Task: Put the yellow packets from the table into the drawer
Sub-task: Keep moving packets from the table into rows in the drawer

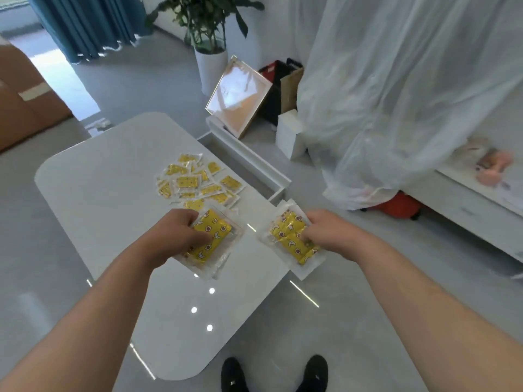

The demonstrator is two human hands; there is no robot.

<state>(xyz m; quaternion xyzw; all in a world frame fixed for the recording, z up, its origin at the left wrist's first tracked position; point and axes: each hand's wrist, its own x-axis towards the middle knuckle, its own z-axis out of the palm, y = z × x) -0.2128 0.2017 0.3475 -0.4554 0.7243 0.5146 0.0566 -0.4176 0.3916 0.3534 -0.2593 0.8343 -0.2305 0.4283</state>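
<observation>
Several yellow packets (195,182) in clear wrappers lie in a loose pile on the white table (113,193), near its right edge. My left hand (175,233) grips a yellow packet with a star and moon print (210,239) above the table. My right hand (328,230) holds a second yellow packet (288,236) just past the table's right edge. The open white drawer (254,162) sticks out from the table's right side, beyond the pile; I can only see part of its inside.
A potted plant (210,66), a leaning picture frame (237,97), bags and a white box (290,134) stand on the floor behind the drawer. Furniture under a plastic sheet (396,94) fills the right. A cardboard box (22,103) is at the left. My shoes (274,374) are below.
</observation>
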